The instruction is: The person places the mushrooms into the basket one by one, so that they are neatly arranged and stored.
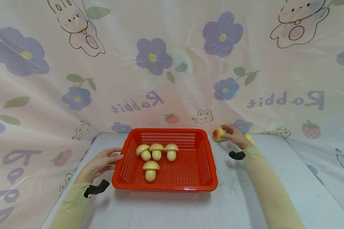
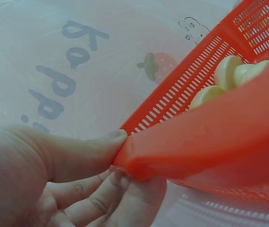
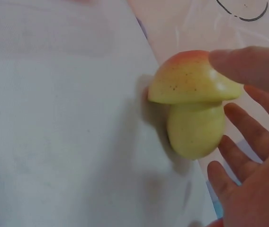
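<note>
A red plastic basket [image 1: 166,188] with slotted walls stands on the table, holding several toy mushrooms [image 1: 150,171] with pale yellow stems. My left hand [image 1: 103,160] grips the left rim of the basket, thumb on top and fingers curled below, as the left wrist view shows. At the table's back, right of the basket, a toy mushroom [image 3: 191,80] with a red-blushed yellow cap lies on the surface. My right hand [image 1: 235,136] is beside it; the thumb overlaps the cap and the fingers spread loosely along its right side. Whether the fingertips touch it, I cannot tell.
Another yellow piece [image 1: 250,139] lies behind the right wrist, partly hidden. A patterned cloth [image 1: 186,79] with rabbits and flowers hangs along the back and sides of the white table [image 1: 232,203].
</note>
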`<act>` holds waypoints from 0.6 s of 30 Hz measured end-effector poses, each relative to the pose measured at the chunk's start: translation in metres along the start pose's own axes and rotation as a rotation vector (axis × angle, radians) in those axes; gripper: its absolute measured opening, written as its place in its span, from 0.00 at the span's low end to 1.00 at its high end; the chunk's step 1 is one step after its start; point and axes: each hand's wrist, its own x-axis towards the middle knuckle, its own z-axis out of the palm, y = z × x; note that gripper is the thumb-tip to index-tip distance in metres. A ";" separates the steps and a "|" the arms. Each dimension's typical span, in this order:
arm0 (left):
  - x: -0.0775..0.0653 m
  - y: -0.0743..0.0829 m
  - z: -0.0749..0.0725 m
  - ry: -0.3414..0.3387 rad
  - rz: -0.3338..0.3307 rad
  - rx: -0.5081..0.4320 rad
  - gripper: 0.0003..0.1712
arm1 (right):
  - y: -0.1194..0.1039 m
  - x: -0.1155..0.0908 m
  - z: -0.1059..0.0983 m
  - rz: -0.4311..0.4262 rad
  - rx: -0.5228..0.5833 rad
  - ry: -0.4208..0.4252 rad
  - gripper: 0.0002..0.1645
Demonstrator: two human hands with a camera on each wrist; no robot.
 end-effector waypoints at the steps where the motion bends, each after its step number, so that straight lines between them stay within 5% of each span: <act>1: 0.000 0.000 0.000 -0.002 0.002 0.000 0.36 | 0.001 0.001 0.000 -0.001 0.004 0.000 0.41; 11: 0.001 -0.002 0.000 0.010 0.007 0.006 0.35 | -0.010 -0.002 -0.002 0.027 0.036 -0.054 0.39; 18: 0.001 -0.002 0.001 0.014 0.007 0.005 0.37 | 0.007 0.007 -0.003 0.068 0.004 -0.047 0.40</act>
